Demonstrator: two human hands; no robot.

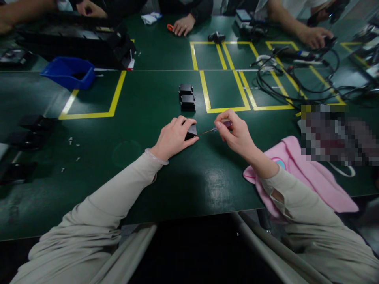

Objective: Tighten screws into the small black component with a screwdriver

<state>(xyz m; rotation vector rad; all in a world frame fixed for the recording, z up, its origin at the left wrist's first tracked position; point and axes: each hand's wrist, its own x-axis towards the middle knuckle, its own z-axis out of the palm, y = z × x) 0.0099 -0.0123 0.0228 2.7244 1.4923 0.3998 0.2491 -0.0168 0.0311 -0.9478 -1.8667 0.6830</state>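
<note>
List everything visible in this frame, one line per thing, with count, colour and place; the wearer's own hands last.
small box: 1, black, under left hand
screwdriver: 1, purple handle, in right hand, tip at the box
stacked boxes: 2, black, table centre
bin: 1, blue, far left
tape outlines: several, yellow, on green table
cables: tangle, black, far right
cloth: 1, pink, right edge
small screws: few, pale, left
co-workers' hands: several, far edge
left hand: holding box
right hand: gripping screwdriver
</note>
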